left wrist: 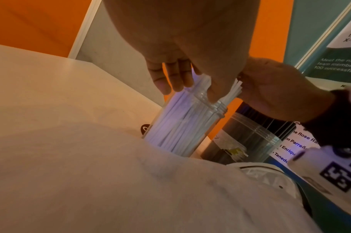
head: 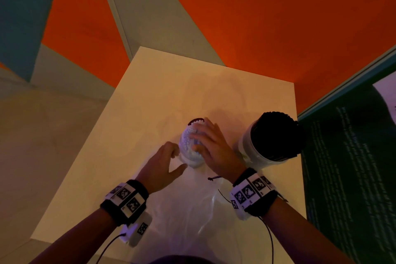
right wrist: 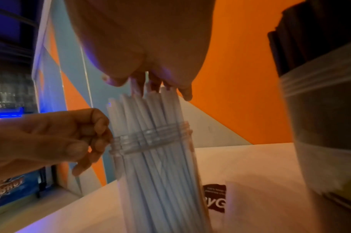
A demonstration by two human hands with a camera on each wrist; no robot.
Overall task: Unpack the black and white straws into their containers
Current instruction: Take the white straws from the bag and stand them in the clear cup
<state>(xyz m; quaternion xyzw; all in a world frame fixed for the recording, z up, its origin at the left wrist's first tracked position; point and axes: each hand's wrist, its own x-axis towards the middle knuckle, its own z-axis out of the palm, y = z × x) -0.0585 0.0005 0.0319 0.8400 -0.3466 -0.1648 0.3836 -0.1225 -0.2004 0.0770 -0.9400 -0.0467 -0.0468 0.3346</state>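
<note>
We see our right hand (head: 211, 148) with flat fingers pressing white straws (right wrist: 150, 126) into the clear jar (right wrist: 150, 138), left hand (head: 165, 163) loosely curled beside, black straws (head: 276, 133) filling the other container (head: 252, 150).

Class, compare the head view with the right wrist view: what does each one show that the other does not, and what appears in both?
Only the head view shows the whole table, the crumpled clear bag near the person, both marker wristbands, and the black straws' tops from above.

Only the right wrist view shows the clear jar's threaded neck, the white straws' full length inside it, and a dark printed label on the table.

Both show the right hand resting flat on the white straw tops, the left hand beside the jar, and the container of black straws.
</note>
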